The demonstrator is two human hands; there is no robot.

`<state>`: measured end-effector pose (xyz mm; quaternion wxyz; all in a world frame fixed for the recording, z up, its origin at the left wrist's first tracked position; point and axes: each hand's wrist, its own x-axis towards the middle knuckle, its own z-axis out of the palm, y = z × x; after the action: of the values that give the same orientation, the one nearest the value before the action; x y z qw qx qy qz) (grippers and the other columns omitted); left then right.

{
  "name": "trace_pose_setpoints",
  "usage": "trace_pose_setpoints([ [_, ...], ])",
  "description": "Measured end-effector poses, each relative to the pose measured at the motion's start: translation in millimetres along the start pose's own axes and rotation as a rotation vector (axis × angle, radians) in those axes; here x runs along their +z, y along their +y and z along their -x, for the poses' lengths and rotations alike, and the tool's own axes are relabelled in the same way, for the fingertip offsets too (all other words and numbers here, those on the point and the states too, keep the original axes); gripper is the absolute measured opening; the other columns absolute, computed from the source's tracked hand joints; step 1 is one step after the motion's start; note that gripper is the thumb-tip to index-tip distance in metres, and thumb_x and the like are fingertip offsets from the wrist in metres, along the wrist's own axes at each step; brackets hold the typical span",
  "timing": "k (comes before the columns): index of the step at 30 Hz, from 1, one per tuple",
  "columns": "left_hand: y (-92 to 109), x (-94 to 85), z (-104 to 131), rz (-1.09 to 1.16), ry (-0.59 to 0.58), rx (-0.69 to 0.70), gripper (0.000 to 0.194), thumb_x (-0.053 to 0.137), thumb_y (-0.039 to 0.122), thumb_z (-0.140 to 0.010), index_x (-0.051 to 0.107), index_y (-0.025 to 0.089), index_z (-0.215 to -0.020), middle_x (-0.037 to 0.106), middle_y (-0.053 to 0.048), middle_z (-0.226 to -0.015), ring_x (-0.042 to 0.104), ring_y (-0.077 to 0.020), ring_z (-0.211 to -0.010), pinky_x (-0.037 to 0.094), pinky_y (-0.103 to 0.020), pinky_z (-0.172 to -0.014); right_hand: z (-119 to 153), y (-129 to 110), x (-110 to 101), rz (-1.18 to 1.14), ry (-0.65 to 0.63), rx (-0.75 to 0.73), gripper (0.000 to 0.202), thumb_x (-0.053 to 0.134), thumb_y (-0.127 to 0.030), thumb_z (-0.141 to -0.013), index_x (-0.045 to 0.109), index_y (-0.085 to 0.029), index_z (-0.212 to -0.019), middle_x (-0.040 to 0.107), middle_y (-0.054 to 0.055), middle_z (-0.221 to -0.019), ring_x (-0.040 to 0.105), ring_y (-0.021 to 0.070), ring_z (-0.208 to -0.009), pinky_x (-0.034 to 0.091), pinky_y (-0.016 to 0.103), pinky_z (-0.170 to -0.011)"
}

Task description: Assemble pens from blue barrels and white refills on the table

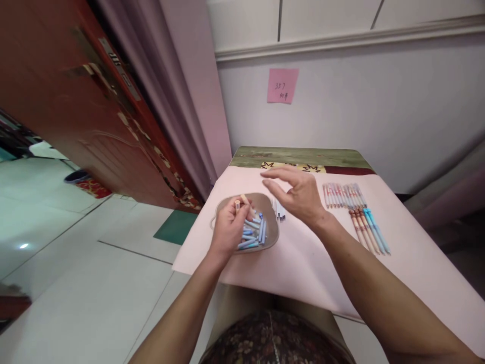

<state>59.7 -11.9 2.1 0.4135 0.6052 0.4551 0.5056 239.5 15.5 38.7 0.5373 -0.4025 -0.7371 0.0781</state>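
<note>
My left hand (227,230) is closed over a grey-beige basket (276,235), its fingers wrapped round cream pen barrels (244,198). Two cream ends stick up from that grip; the rest is hidden by the fingers. Several blue pen parts (262,230) lie loose in the basket below. Raised above the paper to the right of the basket is my right hand (297,192), with thumb and fingers apart and nothing between them. Beside the basket, partly behind the right hand, lie several thin white refills (279,210) with dark tips.
On the table's right lie a row of clear patterned pens (344,195) and several brown-and-cream and blue pens (369,230). Pale pink paper (303,270) covers the tabletop. A pink note (282,86) is on the wall. A red door (125,126) stands to the left.
</note>
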Motion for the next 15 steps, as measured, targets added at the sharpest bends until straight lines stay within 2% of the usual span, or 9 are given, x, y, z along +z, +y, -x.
trace_pose_setpoints([
  [2, -3.3, -10.8, -2.4, -0.002, 0.056, 0.008, 0.017, 0.056, 0.031, -0.085, 0.062, 0.016, -0.088, 0.058, 0.0, -0.064, 0.059, -0.0151, -0.073, 0.044, -0.025, -0.072, 4.3, 23.1, -5.0, 0.004, 0.074, 0.22, 0.025, 0.054, -0.034, -0.087, 0.07, -0.019, -0.098, 0.072, 0.005, -0.094, 0.066, 0.0157, -0.082, 0.051, 0.028, -0.075],
  [4, -8.2, -19.0, -3.5, -0.005, 0.124, 0.014, 0.019, 0.058, 0.032, -0.083, 0.064, 0.016, -0.091, 0.06, 0.0, -0.065, 0.059, -0.0142, -0.071, 0.045, -0.025, -0.071, 17.6, 53.5, -7.0, 0.101, 0.032, 0.503, 0.031, 0.053, -0.038, -0.086, 0.067, -0.015, -0.1, 0.072, 0.004, -0.081, 0.065, 0.014, -0.069, 0.049, 0.025, -0.067],
  [5, -11.0, -20.9, -3.2, -0.001, 0.154, 0.013, 0.02, 0.06, 0.033, -0.082, 0.064, 0.016, -0.092, 0.06, 0.001, -0.066, 0.058, -0.0133, -0.068, 0.045, -0.024, -0.07, 26.9, 68.9, -6.3, 0.189, -0.062, 0.658, 0.031, 0.053, -0.038, -0.085, 0.068, -0.015, -0.098, 0.072, 0.004, -0.076, 0.065, 0.0132, -0.066, 0.048, 0.023, -0.065],
  [6, -13.8, -21.0, -2.3, 0.007, 0.176, 0.005, 0.022, 0.061, 0.034, -0.081, 0.064, 0.016, -0.094, 0.06, 0.001, -0.067, 0.057, -0.0125, -0.066, 0.044, -0.023, -0.067, 36.9, 83.1, -4.4, 0.266, -0.21, 0.808, 0.029, 0.054, -0.038, -0.084, 0.069, -0.016, -0.094, 0.072, 0.002, -0.071, 0.065, 0.0126, -0.064, 0.046, 0.022, -0.064],
  [8, -18.2, -15.6, 1.5, 0.036, 0.18, -0.039, 0.025, 0.063, 0.035, -0.08, 0.064, 0.015, -0.096, 0.06, 0.001, -0.067, 0.056, -0.0114, -0.062, 0.044, -0.022, -0.062, 55.4, 105.7, 3.0, 0.311, -0.306, 0.915, 0.024, 0.06, -0.036, -0.078, 0.07, -0.015, -0.072, 0.067, 0.003, -0.055, 0.063, 0.0135, -0.057, 0.044, 0.022, -0.061],
  [10, -20.1, -4.7, 6.5, 0.056, 0.148, -0.104, 0.027, 0.064, 0.037, -0.079, 0.064, 0.016, -0.096, 0.059, 0.002, -0.064, 0.054, -0.0107, -0.058, 0.043, -0.021, -0.057, 66.7, 119.7, 13.7, 0.34, -0.359, 0.977, 0.031, 0.061, -0.038, -0.076, 0.067, -0.015, -0.057, 0.065, 0.004, -0.049, 0.062, 0.0141, -0.055, 0.042, 0.022, -0.059],
  [12, -20.0, 8.1, 10.6, 0.064, 0.104, -0.16, 0.029, 0.065, 0.039, -0.078, 0.065, 0.016, -0.094, 0.056, 0.003, -0.061, 0.052, -0.0102, -0.056, 0.042, -0.02, -0.053, 68.6, 128.2, 25.1, 0.371, -0.38, 1.024, 0.033, 0.062, -0.04, -0.075, 0.065, -0.016, -0.052, 0.066, 0.006, -0.051, 0.063, 0.0153, -0.057, 0.042, 0.022, -0.059],
  [15, -20.9, 25.2, 12.6, 0.076, 0.048, -0.188, 0.029, 0.065, 0.04, -0.077, 0.065, 0.016, -0.093, 0.057, 0.003, -0.064, 0.051, -0.0099, -0.056, 0.042, -0.02, -0.053, 59.8, 137.3, 39.4, 0.417, -0.38, 1.085, 0.023, 0.068, -0.036, -0.067, 0.067, -0.015, -0.057, 0.068, 0.01, -0.058, 0.065, 0.0191, -0.064, 0.043, 0.024, -0.059],
])
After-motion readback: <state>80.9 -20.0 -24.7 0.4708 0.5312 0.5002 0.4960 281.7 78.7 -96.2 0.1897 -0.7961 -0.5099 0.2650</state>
